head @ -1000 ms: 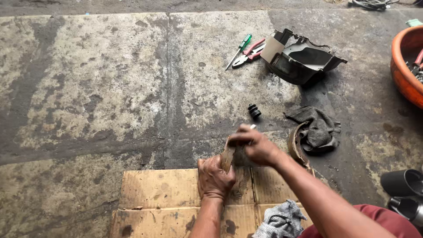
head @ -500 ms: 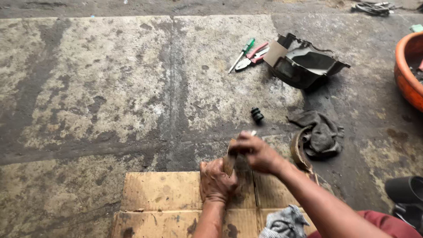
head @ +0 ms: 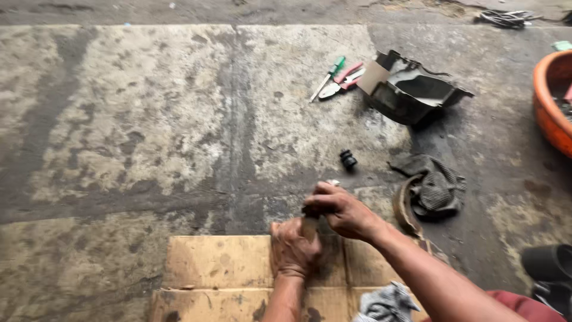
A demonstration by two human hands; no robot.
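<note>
My left hand (head: 293, 247) is closed around the lower end of a short upright rod-like tool (head: 310, 225) that stands on a flattened cardboard sheet (head: 217, 268). My right hand (head: 342, 210) grips the upper end of the same tool, fingers curled over its top. A small pale tip shows just above my right fingers. What sits under the tool is hidden by my hands. A small black cylindrical part (head: 348, 159) lies on the concrete a little beyond my right hand.
A green-handled screwdriver (head: 329, 77) and red-handled pliers (head: 345, 78) lie beside a black plastic housing (head: 411, 89) further away. A dark rag (head: 438, 188) lies at the right, an orange basin (head: 551, 101) at the right edge, and a grey cloth (head: 387, 304) lies near my right arm.
Both hands stay on the tool with only slight shifts; my right hand has dropped a little lower over its top. The view has tilted slightly.
</note>
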